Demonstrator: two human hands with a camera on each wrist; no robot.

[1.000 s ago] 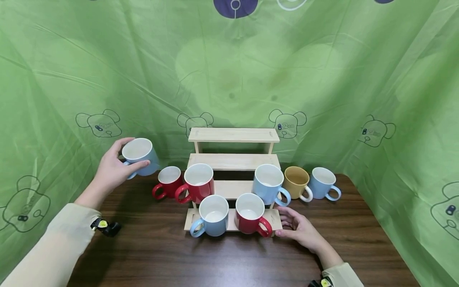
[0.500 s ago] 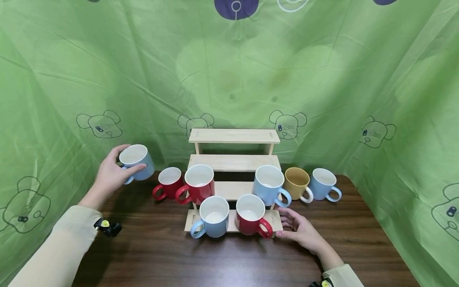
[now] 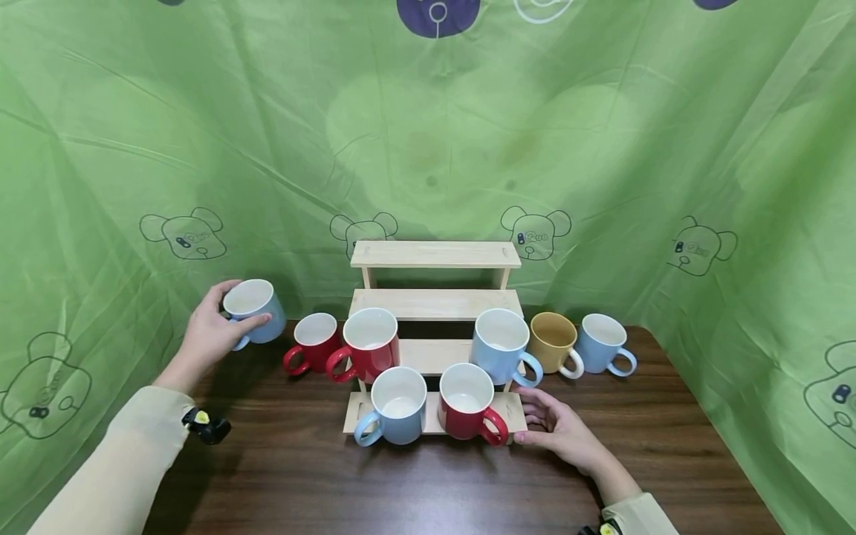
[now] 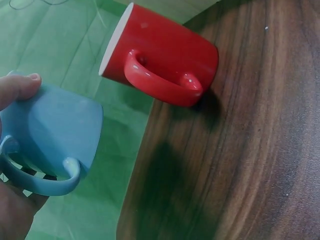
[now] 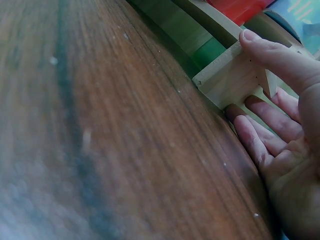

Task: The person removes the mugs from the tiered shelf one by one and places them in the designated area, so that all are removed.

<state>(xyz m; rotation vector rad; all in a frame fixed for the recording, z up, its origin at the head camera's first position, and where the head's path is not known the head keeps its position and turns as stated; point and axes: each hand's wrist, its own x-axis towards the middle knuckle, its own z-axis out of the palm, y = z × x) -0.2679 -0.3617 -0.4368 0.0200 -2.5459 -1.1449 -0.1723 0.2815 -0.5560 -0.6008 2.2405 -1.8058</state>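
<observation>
My left hand (image 3: 209,329) grips a light blue mug (image 3: 262,324) round its body, thumb on the near side. The mug hangs upright at the back left, its handle towards the palm; the left wrist view shows the handle and base. Just right of it a red mug (image 3: 318,344) stands on the table. My right hand (image 3: 558,433) holds the lower right end of a tiered wooden rack (image 3: 435,305), thumb (image 5: 265,47) at the front edge and fingers against the side panel. On the lowest step sit a blue mug (image 3: 399,416) and a red mug (image 3: 461,409).
Higher on the rack stand a larger red mug (image 3: 374,357) at left and a blue mug (image 3: 496,353) at right. A yellow mug (image 3: 551,348) and another blue mug (image 3: 598,349) stand right of it. Green cloth (image 3: 428,148) hangs behind the wooden table (image 3: 428,490).
My left hand has come down with the light blue mug, shifting it slightly left and nearer table height. The right hand keeps its place at the rack; the other mugs have not moved.
</observation>
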